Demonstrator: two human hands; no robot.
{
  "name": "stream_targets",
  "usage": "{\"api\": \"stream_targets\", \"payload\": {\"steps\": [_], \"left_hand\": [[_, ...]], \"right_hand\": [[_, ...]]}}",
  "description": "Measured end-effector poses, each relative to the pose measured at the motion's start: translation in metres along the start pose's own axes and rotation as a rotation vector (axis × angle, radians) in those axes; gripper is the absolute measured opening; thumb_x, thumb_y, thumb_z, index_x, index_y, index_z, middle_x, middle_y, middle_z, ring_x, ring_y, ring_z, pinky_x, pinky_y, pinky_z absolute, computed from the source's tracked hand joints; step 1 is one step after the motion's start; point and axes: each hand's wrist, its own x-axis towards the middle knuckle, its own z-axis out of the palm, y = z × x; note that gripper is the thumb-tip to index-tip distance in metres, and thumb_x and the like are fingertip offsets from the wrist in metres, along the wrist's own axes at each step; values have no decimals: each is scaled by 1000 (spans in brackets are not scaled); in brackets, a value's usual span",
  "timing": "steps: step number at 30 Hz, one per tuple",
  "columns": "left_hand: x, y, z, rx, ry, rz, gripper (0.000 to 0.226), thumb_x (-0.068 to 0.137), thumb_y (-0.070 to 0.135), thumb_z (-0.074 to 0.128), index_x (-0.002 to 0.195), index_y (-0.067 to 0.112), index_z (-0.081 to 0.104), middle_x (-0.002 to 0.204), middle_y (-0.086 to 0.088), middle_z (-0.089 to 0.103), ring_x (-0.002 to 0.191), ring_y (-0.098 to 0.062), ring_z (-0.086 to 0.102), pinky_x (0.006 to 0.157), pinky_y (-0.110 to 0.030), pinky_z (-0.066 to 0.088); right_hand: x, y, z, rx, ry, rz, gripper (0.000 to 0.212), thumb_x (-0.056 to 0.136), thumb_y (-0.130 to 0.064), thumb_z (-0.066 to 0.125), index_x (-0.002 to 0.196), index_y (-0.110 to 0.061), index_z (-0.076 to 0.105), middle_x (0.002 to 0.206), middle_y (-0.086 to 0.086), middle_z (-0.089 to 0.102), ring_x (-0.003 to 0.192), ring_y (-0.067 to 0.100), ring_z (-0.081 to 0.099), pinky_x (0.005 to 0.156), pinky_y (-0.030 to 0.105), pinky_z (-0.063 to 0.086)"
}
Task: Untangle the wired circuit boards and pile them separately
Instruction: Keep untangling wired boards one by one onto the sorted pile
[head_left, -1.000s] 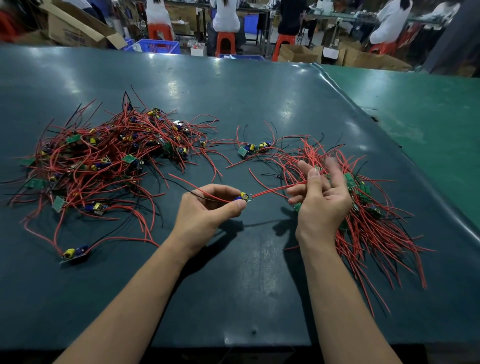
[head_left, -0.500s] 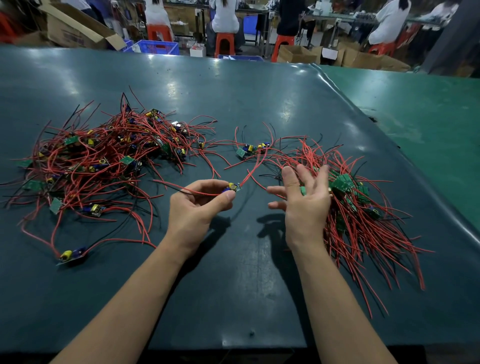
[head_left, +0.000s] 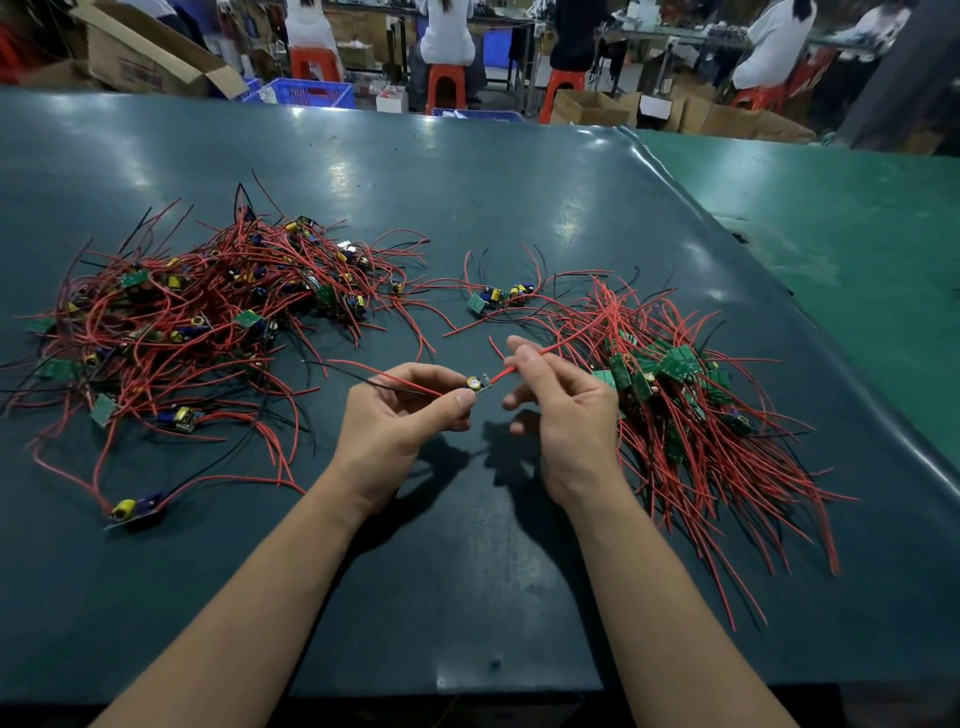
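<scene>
left hand (head_left: 400, 415) pinches a small circuit board (head_left: 475, 384); right hand (head_left: 558, 400) pinches its red wire (head_left: 550, 349). tangled pile (head_left: 197, 317) lies left, sorted pile (head_left: 691, 415) right, on the table (head_left: 467, 597).

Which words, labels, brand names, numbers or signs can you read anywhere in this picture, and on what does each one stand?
None can be read.
Brown cardboard box behind the table, far left: dark print on its side, too blurred to read.
Small green circuit boards in the sorted pile on the right: any markings too small to read.
Blue plastic crate: no text visible.
</scene>
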Motion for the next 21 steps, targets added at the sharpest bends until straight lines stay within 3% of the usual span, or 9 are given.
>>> {"api": "stream_targets", "payload": {"steps": [4,7,9,12,16,18,21], "left_hand": [[0,0,1,64,-9,12,11,75,-3,74,83,1,68,68,-3,70,57,-14,64,63,-23,56],[-2,0,2,86,-21,16,11,76,-6,74,83,2,69,69,-2,71,57,-14,64,62,-22,55],[-2,0,2,90,-23,16,11,77,-6,73,83,2,69,69,-2,72,58,-13,65,62,-22,56],[-1,-1,0,70,3,29,10,78,-6,72,82,3,68,66,-2,70,56,-14,63,64,-24,56],[-3,-1,1,73,-21,33,9,77,-4,73,83,1,68,67,-2,70,57,-14,64,63,-23,55],[-2,-1,0,55,-11,38,9,76,-2,73,83,1,68,66,-1,70,55,-13,63,62,-23,55],[-2,-1,0,38,-17,26,9,76,-3,72,83,1,68,66,-2,70,55,-14,63,62,-23,55]], "right_hand": [[2,2,-4,-133,123,-142,13,94,-3,62,89,-10,72,108,-6,68,51,3,55,40,17,42],[1,3,-1,-122,169,-191,29,92,7,59,105,-17,70,117,6,62,52,3,54,44,17,47],[1,2,-1,-79,178,-217,27,91,9,59,107,-10,70,115,9,63,52,4,54,47,18,51],[2,-1,-4,-108,212,-256,25,91,6,61,100,-15,70,106,17,64,58,4,57,48,19,51],[1,1,-5,-260,260,-348,28,91,5,54,99,-21,63,97,2,63,76,22,61,64,28,53],[2,0,-4,-250,253,-379,25,94,3,53,100,-19,62,101,2,65,78,18,67,72,28,55],[2,-1,-4,-224,234,-398,22,98,5,49,102,-11,64,109,10,63,73,17,73,64,24,57]]}}
